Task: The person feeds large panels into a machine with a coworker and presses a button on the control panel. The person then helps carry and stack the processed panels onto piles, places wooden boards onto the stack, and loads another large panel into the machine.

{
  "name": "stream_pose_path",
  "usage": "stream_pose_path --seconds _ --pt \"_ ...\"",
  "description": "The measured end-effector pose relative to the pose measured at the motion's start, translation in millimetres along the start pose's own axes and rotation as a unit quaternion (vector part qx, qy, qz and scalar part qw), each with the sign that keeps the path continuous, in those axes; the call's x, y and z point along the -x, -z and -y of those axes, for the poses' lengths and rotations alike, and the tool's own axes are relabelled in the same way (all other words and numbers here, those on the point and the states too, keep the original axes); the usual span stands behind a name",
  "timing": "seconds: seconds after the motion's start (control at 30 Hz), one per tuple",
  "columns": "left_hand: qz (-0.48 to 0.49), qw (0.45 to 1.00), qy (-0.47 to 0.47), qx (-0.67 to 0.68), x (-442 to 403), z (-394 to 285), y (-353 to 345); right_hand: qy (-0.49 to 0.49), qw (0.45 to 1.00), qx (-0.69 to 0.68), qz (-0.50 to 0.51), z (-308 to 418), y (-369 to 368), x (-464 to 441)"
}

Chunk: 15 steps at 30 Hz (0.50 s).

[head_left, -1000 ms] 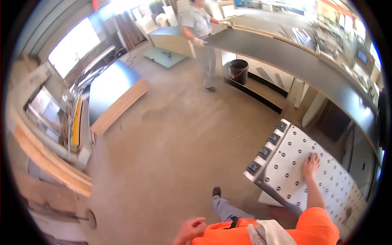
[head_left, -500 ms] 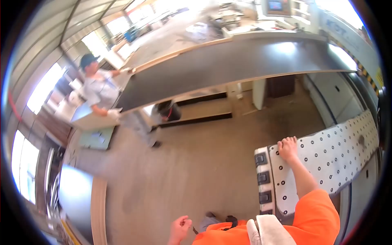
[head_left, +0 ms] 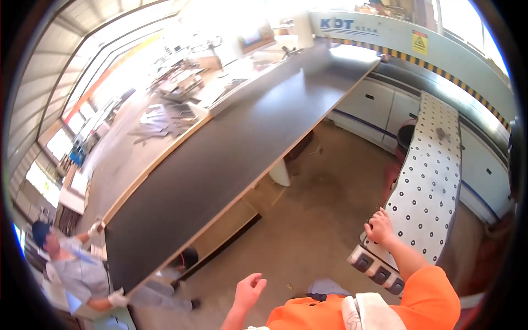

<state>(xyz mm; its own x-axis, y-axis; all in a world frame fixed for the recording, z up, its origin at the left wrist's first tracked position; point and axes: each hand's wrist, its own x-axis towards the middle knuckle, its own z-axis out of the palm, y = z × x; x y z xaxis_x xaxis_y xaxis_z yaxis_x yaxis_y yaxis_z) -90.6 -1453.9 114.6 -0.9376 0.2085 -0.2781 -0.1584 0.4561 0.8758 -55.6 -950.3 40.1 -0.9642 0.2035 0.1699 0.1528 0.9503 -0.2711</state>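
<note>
Your clothing: the orange shirt [head_left: 308, 314] is nearest, with a pale cloth [head_left: 377, 311] lying over it.
Your left hand: the hand [head_left: 250, 290] is in the air above the floor [head_left: 319, 192]; its grip is half curled, and from this angle you cannot tell if the fingertips are together.
Your right hand: the hand [head_left: 379, 226] touches the left edge of the white worktop [head_left: 426, 184], close to its near end; the fingers are bent, but you cannot tell if this grip clamps the edge.
Worktop: it is on your right side, with dark round dots, and goes from you toward the machine; black blocks [head_left: 380, 275] sit in a row at its near end.
Dark panel: the long panel [head_left: 236, 165] lies slantwise, apart from your hands, its far end at the machine.
Co-worker: the person [head_left: 80, 275] stands at the panel's left end, gloved hands [head_left: 118, 298] at its two corners.
Machine: the pale beam [head_left: 467, 52] carries "KDT" letters and a yellow label [head_left: 419, 42].
</note>
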Motion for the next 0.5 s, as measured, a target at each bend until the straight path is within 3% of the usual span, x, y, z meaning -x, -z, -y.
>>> stream_pose_path --seconds 0.13,0.3,0.43,0.5 --pt "0.104 0.992 -0.053 -0.051 -135.5 -49.6 -1.7 -0.004 1.0 -0.007 -0.013 2.1 3.2 -8.7" --pt "0.181 0.978 -0.081 -0.066 -295.8 -104.0 -61.2 -0.04 0.999 -0.027 -0.017 -7.9 1.1 -23.7" --pt "0.233 0.964 -0.097 -0.084 -387.0 -159.0 -95.5 -0.135 0.986 -0.091 -0.047 -6.0 3.8 -57.3" --pt "0.249 0.961 -0.103 -0.063 -445.9 -170.5 -117.3 -0.228 0.954 -0.178 -0.085 -13.2 1.1 -98.6"
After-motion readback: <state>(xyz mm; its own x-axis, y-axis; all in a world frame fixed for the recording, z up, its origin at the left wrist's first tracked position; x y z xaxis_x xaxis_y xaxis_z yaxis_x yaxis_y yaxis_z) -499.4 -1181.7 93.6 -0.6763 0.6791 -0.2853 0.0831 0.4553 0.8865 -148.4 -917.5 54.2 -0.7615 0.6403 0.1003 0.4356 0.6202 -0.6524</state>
